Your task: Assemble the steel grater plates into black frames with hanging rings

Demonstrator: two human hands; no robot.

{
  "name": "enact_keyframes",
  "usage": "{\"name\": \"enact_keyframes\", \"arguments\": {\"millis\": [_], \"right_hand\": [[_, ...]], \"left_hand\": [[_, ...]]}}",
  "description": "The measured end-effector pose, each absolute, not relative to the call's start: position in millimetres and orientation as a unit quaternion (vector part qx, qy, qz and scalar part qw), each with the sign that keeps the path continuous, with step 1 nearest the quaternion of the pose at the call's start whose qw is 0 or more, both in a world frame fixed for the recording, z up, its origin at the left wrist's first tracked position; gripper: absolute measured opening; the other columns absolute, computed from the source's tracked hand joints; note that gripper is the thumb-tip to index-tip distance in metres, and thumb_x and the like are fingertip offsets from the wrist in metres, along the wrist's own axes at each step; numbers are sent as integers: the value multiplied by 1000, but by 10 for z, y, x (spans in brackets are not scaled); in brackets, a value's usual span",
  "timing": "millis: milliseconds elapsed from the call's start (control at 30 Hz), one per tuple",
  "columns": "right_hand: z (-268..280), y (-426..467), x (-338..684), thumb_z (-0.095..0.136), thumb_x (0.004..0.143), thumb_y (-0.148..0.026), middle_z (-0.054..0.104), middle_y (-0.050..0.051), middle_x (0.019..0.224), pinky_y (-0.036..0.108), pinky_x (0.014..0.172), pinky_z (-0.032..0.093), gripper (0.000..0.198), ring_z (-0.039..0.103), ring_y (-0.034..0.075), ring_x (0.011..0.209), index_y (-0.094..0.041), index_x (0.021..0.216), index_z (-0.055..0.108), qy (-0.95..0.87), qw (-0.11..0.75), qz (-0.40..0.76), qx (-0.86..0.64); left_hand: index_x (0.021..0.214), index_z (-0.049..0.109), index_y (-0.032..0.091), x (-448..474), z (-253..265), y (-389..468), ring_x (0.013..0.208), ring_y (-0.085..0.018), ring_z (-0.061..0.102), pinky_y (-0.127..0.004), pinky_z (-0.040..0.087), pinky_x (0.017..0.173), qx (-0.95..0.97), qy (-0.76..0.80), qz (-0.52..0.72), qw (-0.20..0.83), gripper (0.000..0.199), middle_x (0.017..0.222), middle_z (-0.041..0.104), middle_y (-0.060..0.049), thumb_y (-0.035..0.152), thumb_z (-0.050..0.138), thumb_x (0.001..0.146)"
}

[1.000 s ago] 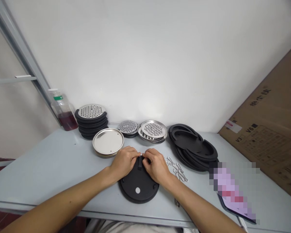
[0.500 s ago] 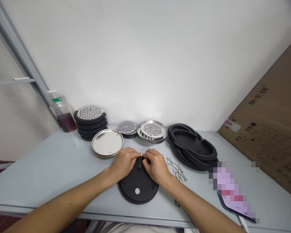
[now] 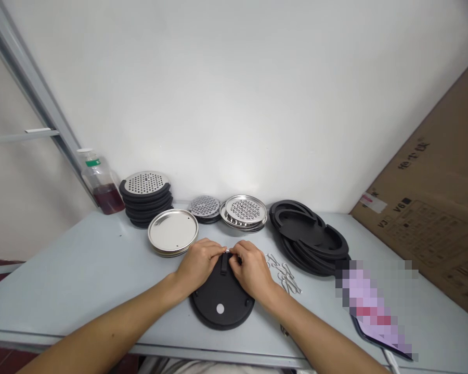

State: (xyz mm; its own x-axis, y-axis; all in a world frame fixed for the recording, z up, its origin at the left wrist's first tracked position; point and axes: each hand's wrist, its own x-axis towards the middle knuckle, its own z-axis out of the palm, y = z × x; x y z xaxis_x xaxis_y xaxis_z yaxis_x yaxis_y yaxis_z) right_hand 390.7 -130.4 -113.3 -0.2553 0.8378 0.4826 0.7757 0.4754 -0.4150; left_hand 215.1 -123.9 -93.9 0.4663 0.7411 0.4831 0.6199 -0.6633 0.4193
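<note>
Black disc: lying flat on the gray table (image 3: 81, 291), front and center (image 3: 222, 291); white dot (image 3: 220, 309) and upright dark tab (image 3: 224, 264) showing.
Left hand: pinching small metal piece (image 3: 228, 251) at disc's far edge, thumb and fingers together (image 3: 200, 264).
Right hand: curling inward, fingertips touching same piece's other end; can't tell if pinching (image 3: 252, 265).
Wire clips: lying loose beside right hand (image 3: 284, 275).
Phone-like device: resting far right, mostly pixelated (image 3: 374, 311).
Metal plates: sitting stacked behind left hand (image 3: 173, 231).
Black recessed trays: piling up right of clips (image 3: 312, 236).
Perforated metal discs: standing stacked along wall, three groups (image 3: 245, 210).
Bottle: holding dark red liquid, back left (image 3: 107, 197).
</note>
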Motion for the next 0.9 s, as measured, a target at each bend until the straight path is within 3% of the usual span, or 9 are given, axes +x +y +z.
{"name": "enact_keyframes", "arguments": {"millis": [633, 900], "right_hand": [[-1084, -1334, 3917, 50, 77, -5, 62, 4, 78, 29, 71, 42, 18, 57, 20, 78, -19, 77, 62, -777, 343, 72, -524], [-1047, -1219, 3994, 50, 83, -14, 68, 6, 87, 32, 77, 48, 25, 63, 20, 81, -17, 102, 66, -736, 426, 166, -500]], "left_hand": [[100, 74, 22, 2140, -982, -1214, 88, -19, 67, -33, 52, 83, 847, 404, 332, 99, 25, 96, 76, -2, 7, 58, 87], [104, 71, 21, 2061, -907, -1183, 93, -18, 65, -33, 50, 87, 816, 436, 360, 122, 20, 99, 73, -3, 16, 59, 89]]}}
